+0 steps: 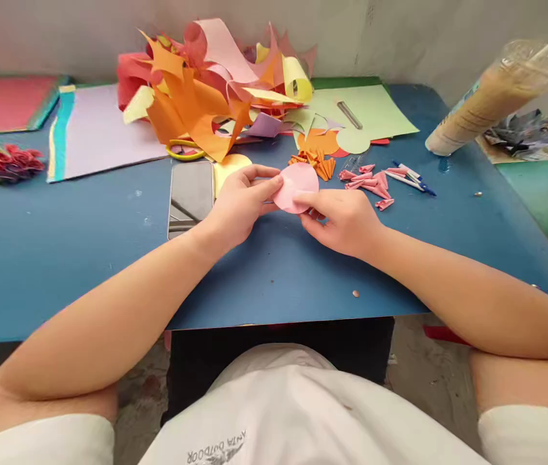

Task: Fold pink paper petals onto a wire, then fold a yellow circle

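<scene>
A pink paper circle (pixel 302 179) is held up over the blue table between both hands. My left hand (pixel 245 197) pinches its left edge, thumb on top. At the lower right edge, my right hand (pixel 342 216) grips the same circle between thumb and fingers. Just behind the circle lie folded orange paper pieces (pixel 321 164). Folded pink paper pieces (pixel 375 184) are scattered to the right, beyond my right hand. Left of my left hand is a phone (pixel 190 194), with a yellow paper circle (pixel 229 169) beside it.
Paper scraps (pixel 196 97) are heaped at the back, with yellow-handled scissors (pixel 184 151) below them. Pens (pixel 410 179) lie to the right. A tall drink cup (pixel 492 97) with a straw stands far right. Lilac sheets (pixel 104 129) and a red paper bundle (pixel 7 163) lie left.
</scene>
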